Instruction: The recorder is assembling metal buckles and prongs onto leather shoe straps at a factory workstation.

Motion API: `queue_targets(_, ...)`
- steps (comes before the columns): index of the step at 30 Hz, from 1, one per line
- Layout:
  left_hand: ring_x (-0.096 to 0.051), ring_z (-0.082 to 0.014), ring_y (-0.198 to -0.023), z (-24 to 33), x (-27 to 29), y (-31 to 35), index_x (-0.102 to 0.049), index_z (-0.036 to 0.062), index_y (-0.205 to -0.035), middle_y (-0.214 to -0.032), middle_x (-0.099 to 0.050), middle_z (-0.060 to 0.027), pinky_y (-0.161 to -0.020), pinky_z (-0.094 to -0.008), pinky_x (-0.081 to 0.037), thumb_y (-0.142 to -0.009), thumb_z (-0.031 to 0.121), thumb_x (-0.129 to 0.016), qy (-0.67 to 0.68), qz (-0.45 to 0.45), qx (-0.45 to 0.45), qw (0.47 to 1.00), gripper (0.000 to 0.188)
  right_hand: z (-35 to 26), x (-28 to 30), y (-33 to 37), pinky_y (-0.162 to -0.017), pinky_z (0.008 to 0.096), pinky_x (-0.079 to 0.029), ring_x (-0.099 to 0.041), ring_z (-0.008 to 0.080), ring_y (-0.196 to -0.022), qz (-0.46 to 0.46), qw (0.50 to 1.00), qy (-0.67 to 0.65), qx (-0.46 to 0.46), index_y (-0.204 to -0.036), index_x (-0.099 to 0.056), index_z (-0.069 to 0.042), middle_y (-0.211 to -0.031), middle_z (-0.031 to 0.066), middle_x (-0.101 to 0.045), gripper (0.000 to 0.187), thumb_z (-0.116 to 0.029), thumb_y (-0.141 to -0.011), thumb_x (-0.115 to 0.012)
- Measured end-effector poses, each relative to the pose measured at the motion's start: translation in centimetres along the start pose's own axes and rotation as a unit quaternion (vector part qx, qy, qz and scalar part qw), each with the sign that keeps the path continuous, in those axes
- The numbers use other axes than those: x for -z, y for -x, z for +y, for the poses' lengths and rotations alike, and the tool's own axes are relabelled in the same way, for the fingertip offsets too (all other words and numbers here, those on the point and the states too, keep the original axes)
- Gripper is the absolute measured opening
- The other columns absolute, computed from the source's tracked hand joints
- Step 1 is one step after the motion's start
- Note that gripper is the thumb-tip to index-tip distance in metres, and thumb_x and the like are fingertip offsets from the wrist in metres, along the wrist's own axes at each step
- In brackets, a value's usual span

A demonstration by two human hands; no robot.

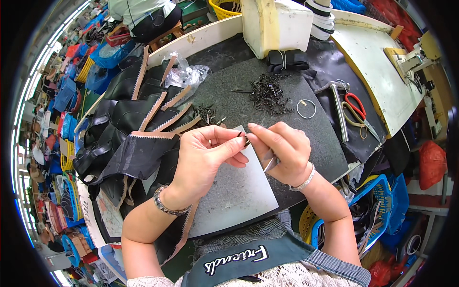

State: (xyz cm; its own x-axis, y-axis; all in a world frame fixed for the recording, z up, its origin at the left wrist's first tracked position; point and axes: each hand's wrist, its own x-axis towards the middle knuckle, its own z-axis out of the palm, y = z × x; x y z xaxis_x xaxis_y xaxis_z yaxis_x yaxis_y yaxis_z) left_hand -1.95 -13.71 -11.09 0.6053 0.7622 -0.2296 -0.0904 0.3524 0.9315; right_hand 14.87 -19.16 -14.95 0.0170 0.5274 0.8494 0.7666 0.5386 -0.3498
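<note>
My left hand (205,155) pinches a small dark piece (246,140) between thumb and fingertips. Close against it, my right hand (284,150) has its fingertips on the same piece. A slim, pale metal tool (269,164) is tucked in the right palm, its kind hidden by the fingers. Both hands are above a whitish board (234,198) on the dark work surface. Beside my left hand lie several black leather pieces (129,117) with tan zigzag-cut edges. Ahead, a heap of small black curled pieces (270,95) rests on a dark stone slab (315,138).
To the right are red-handled scissors (356,107), a metal hammer (338,110) and a metal ring (306,109). A clear plastic bag (186,74) and a banded black bundle (287,60) lie farther back. A blue basket (382,191) stands low right. Another person (143,19) sits beyond the table.
</note>
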Motion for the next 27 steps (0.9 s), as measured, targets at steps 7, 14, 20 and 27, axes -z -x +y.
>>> queue_targets(7, -0.064, -0.0147, -0.092, -1.2, -1.6, -0.1, -0.065, -0.003, -0.103, -0.097, -0.067, -0.0108, -0.085, -0.0309, -0.052, -0.087, 0.001, -0.063, 0.133, 0.037, -0.077, 0.987, 0.017, -0.8, -1.0, 0.4, -0.039, 0.023, -0.037, -0.05, 0.0102, -0.044, 0.095, 0.992, -0.052, -0.07, -0.092, -0.067, 0.0, -0.061, 0.0054, -0.058, 0.018, 0.005, -0.075, -0.071)
queue_targets(14, -0.066, -0.0157, -0.082, -1.4, 0.8, -0.2, -0.058, 0.0003, -0.121, -0.091, -0.067, -0.0079, -0.071, -0.0268, -0.055, -0.092, 0.005, -0.057, 0.064, -0.069, 0.013, 0.995, 0.03, -0.4, 0.9, 0.6, -0.051, 0.0232, -0.043, -0.053, 0.0113, -0.06, -0.081, 0.951, -0.209, -0.214, -0.109, -0.066, -0.004, -0.073, 0.0045, -0.055, 0.039, -0.005, -0.072, -0.078)
queue_targets(20, -0.068, -0.0189, -0.074, -1.6, 0.4, 0.3, -0.058, -0.0037, -0.098, -0.088, -0.066, -0.0123, -0.064, -0.0281, -0.057, -0.089, 0.005, -0.062, 0.025, -0.085, 0.09, 0.992, 0.013, 0.2, 2.3, 1.6, -0.055, 0.0246, -0.043, -0.056, 0.0128, -0.064, -0.175, 0.928, -0.265, -0.196, -0.108, -0.068, -0.005, -0.076, 0.0042, -0.058, 0.039, -0.002, -0.07, -0.077)
queue_targets(27, -0.068, -0.0188, -0.07, -2.1, 0.3, 0.0, -0.058, -0.0012, -0.094, -0.086, -0.068, -0.0122, -0.059, -0.027, -0.057, -0.086, 0.005, -0.066, 0.009, -0.074, 0.106, 0.992, 0.012, 0.4, 1.7, 1.7, -0.053, 0.0279, -0.047, -0.06, 0.0177, -0.064, -0.157, 0.937, -0.279, -0.136, -0.097, -0.068, -0.004, -0.077, 0.0064, -0.058, 0.03, 0.008, -0.07, -0.069)
